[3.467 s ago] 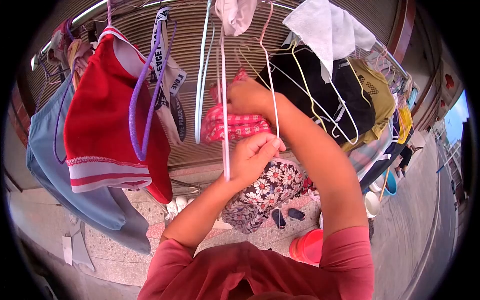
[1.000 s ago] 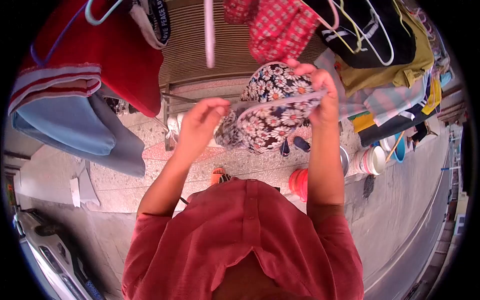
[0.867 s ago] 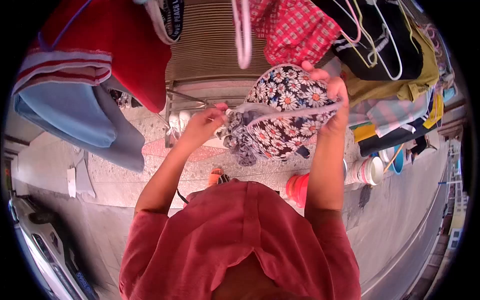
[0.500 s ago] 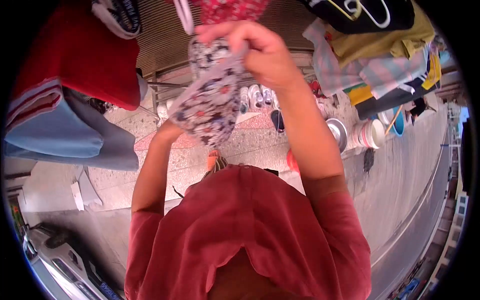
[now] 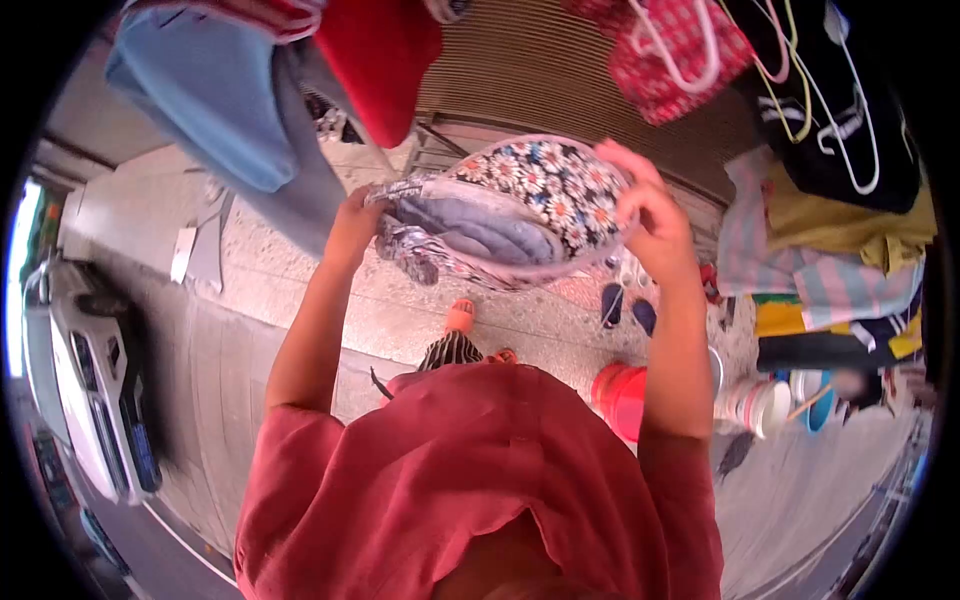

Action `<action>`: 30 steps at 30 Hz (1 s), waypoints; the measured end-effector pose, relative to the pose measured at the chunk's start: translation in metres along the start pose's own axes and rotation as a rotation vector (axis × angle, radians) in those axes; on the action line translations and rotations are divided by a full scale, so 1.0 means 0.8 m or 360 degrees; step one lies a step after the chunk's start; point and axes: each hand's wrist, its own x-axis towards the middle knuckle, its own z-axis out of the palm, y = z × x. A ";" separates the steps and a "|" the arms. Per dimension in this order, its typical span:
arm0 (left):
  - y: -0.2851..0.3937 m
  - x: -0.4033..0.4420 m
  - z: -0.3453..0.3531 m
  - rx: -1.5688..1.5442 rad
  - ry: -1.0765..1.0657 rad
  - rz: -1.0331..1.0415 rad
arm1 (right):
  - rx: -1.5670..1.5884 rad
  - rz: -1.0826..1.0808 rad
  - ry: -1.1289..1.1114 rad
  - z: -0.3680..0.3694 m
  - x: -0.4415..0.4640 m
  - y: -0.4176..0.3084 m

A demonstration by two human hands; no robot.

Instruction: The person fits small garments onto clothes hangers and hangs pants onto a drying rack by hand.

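Observation:
A floral cloth sun hat (image 5: 565, 190) with a daisy print is stretched between my two hands, its grey-lined hollow facing me. My left hand (image 5: 356, 215) grips the bunched cloth at the hat's left end. At the right, my right hand (image 5: 652, 205) pinches the edge of the wide brim, with the thumb and fingers closed on it. Some of my left fingers are hidden behind the cloth.
Blue trousers (image 5: 205, 110) and a red garment (image 5: 385, 65) hang at upper left. To the right are hangers (image 5: 850, 140), a mustard garment (image 5: 840, 210) and a striped cloth (image 5: 830, 285). Below stand a red bucket (image 5: 622, 395) and a white bucket (image 5: 765, 405). A car (image 5: 95, 390) is parked left.
The hat was folded and narrow; now it is spread, with its hollow showing. My hands are farther apart and lower in view. My view has turned, shifting the hanging clothes to the right.

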 end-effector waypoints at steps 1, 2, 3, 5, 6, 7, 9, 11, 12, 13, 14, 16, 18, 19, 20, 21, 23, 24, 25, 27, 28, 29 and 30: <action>0.019 -0.011 -0.005 -0.0212 0.0002 0.0017 | -0.0116 0.0091 0.0008 0.002 -0.012 -0.001; 0.028 -0.012 -0.002 -0.0255 0.0034 0.0068 | -0.0239 0.0194 0.0023 -0.003 -0.021 0.003; 0.034 -0.014 -0.003 -0.0303 0.0056 0.0129 | -0.0310 0.0278 0.0000 -0.003 -0.029 0.004; 0.033 -0.018 -0.007 -0.0195 0.0194 0.0427 | -0.0480 0.0455 -0.0026 0.001 -0.048 0.004; 0.025 -0.018 -0.005 -0.0045 0.0314 0.0684 | -0.0578 0.0499 -0.0045 0.005 -0.064 0.009; 0.030 -0.010 0.001 0.0079 0.0431 0.0980 | -0.0689 0.0613 -0.0097 0.006 -0.076 0.005; 0.063 -0.023 0.009 0.0347 0.0569 0.1110 | -0.0737 0.0691 -0.0285 0.006 -0.094 0.020; 0.070 -0.028 0.012 0.0668 0.0598 0.1100 | -0.0872 0.0689 -0.0360 0.002 -0.105 0.010; 0.075 -0.028 0.013 0.0787 0.0575 0.1164 | -0.0893 0.0679 -0.0344 0.004 -0.103 0.002; 0.080 -0.031 0.013 0.0867 0.0535 0.1226 | -0.0955 0.0711 -0.0350 0.002 -0.097 -0.012; 0.081 -0.032 0.008 0.0953 0.0505 0.1277 | -0.0881 0.0690 -0.0290 0.001 -0.085 -0.026; 0.070 -0.023 -0.001 0.1098 0.0360 0.1371 | -0.0685 0.0602 -0.0180 0.002 -0.059 -0.068; 0.054 -0.019 -0.002 0.1259 0.0189 0.1257 | -0.0447 0.0470 -0.0078 -0.002 -0.028 -0.127; 0.047 -0.019 -0.002 0.1341 0.0086 0.1103 | -0.0451 0.0213 0.0050 -0.006 -0.014 -0.144; 0.055 -0.025 -0.002 0.1431 0.0020 0.1110 | -0.0452 -0.0042 0.0172 -0.013 0.004 -0.160; 0.051 -0.024 -0.005 0.1383 0.0002 0.1053 | -0.0454 -0.0076 0.0396 -0.015 0.024 -0.179; 0.038 -0.017 -0.012 0.1289 -0.0040 0.0943 | -0.0377 -0.0159 0.0799 -0.021 0.075 -0.194; 0.031 -0.014 -0.017 0.1234 -0.0009 0.0968 | -0.0410 -0.0117 0.0948 -0.027 0.099 -0.197; 0.026 -0.013 -0.022 0.1189 0.0023 0.0934 | -0.0404 -0.0157 0.0971 -0.041 0.120 -0.187; 0.019 -0.011 -0.032 0.1086 0.0113 0.0847 | -0.0805 -0.0155 0.1042 -0.065 0.161 -0.167; 0.020 -0.011 -0.039 0.1034 0.0101 0.0733 | -0.0982 -0.0081 0.1063 -0.074 0.178 -0.159; 0.016 -0.011 -0.045 0.1013 0.0135 0.0740 | -0.1140 -0.0021 0.1066 -0.083 0.195 -0.149; 0.009 -0.011 -0.052 0.0987 0.0184 0.0742 | -0.1256 0.0026 0.1027 -0.094 0.212 -0.132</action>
